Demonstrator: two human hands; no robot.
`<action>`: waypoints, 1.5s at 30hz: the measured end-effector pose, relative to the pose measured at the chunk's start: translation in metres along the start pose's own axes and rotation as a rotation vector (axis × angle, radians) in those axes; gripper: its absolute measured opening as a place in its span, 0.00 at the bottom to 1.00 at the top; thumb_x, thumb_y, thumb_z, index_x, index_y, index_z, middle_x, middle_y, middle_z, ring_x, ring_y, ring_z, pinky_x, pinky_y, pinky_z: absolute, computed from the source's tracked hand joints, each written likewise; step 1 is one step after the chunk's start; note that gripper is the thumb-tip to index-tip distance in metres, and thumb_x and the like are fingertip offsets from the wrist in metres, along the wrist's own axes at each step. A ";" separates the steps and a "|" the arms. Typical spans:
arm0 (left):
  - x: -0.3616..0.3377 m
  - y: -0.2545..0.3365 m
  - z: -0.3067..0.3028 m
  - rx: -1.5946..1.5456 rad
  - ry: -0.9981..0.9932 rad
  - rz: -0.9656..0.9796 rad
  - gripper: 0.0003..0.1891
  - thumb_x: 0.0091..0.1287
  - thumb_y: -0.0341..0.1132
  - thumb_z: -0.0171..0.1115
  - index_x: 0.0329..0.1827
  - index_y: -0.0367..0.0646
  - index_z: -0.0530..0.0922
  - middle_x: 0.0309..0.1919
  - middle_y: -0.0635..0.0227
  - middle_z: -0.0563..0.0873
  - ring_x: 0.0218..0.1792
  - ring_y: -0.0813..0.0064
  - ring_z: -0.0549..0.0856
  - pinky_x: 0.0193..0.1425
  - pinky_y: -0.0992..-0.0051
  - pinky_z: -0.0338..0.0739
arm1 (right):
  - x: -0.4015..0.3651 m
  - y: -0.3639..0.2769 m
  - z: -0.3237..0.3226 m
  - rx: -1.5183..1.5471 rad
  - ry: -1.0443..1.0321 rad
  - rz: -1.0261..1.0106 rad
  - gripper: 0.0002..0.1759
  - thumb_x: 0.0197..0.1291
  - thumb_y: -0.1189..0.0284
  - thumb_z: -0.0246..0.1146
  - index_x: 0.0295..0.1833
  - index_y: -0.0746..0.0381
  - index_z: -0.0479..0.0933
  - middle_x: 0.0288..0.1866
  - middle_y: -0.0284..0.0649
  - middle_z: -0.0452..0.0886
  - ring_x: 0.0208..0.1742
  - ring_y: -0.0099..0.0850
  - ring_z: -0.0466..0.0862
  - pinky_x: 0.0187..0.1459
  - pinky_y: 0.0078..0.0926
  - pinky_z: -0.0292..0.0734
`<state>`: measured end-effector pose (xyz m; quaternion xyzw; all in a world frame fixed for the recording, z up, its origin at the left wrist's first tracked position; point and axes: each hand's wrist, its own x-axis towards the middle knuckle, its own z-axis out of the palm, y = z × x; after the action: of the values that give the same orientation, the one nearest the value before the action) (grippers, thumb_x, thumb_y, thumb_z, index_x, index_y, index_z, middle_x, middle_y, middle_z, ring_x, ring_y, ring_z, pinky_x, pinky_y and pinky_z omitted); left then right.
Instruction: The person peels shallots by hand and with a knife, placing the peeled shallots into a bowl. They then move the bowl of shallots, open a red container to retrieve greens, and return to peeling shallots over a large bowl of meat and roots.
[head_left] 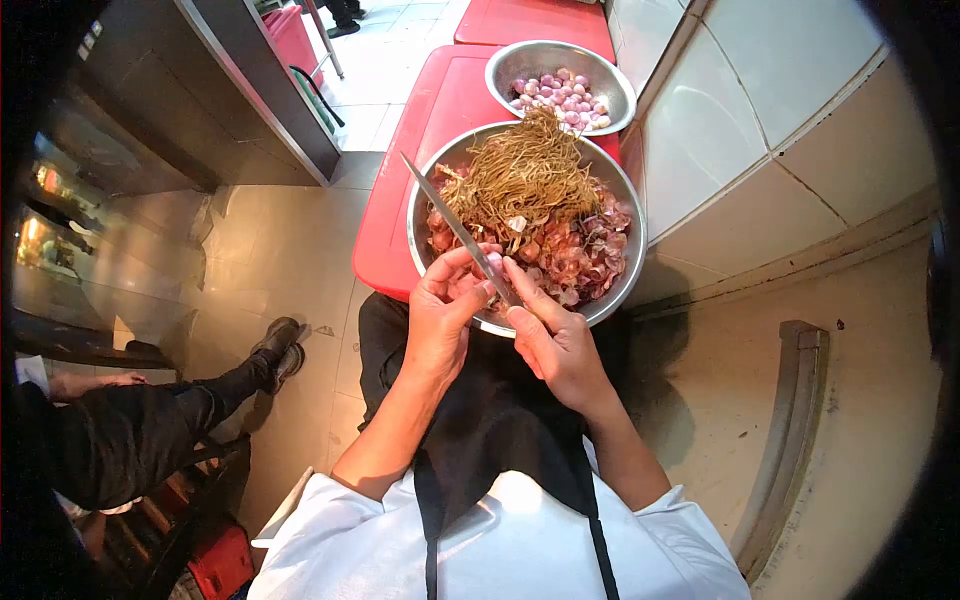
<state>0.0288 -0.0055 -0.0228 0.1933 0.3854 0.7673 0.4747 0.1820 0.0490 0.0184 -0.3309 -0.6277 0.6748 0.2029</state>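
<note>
A small pinkish shallot (494, 260) is pinched in the fingers of my left hand (440, 315), over the near edge of a large metal bowl (638, 262). My right hand (553, 340) grips a knife (445, 212), its long blade slanting up and to the left across the bowl. The knife's handle is hidden in my palm. Inside the bowl, a tangled heap of dry, stringy roots (525, 175) rests on reddish shallots and papery skins (590, 250). Behind it, a smaller metal bowl (505, 68) contains several peeled shallots (565, 98).
Both bowls stand on a red plastic lid (385, 225). A tiled wall (740, 100) runs close on the right. At left, another person's leg (220, 400) stretches over the tiled floor (290, 240), near a dark cabinet panel (290, 120). A red object (220, 565) lies at lower left.
</note>
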 end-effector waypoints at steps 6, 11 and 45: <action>-0.002 -0.002 0.000 0.057 0.009 0.056 0.20 0.66 0.19 0.67 0.61 0.34 0.78 0.57 0.56 0.85 0.55 0.72 0.86 0.64 0.72 0.80 | 0.003 0.007 0.005 0.090 0.029 -0.040 0.27 0.76 0.69 0.56 0.78 0.60 0.67 0.32 0.27 0.77 0.25 0.13 0.66 0.26 0.13 0.63; -0.003 0.001 0.004 0.036 -0.023 0.017 0.20 0.67 0.20 0.65 0.62 0.34 0.77 0.58 0.55 0.85 0.54 0.72 0.86 0.62 0.72 0.81 | 0.004 0.007 0.005 0.301 0.040 0.014 0.26 0.79 0.67 0.52 0.79 0.60 0.65 0.28 0.25 0.73 0.21 0.11 0.64 0.22 0.10 0.59; -0.003 -0.002 0.005 0.170 0.033 0.132 0.18 0.66 0.16 0.63 0.59 0.32 0.76 0.59 0.53 0.85 0.55 0.73 0.86 0.63 0.73 0.81 | 0.002 0.009 0.008 0.437 0.027 0.075 0.27 0.80 0.60 0.50 0.78 0.59 0.65 0.23 0.30 0.71 0.20 0.14 0.68 0.19 0.13 0.62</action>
<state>0.0352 -0.0058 -0.0211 0.2451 0.4432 0.7645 0.3988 0.1765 0.0431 0.0094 -0.3112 -0.4509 0.7975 0.2527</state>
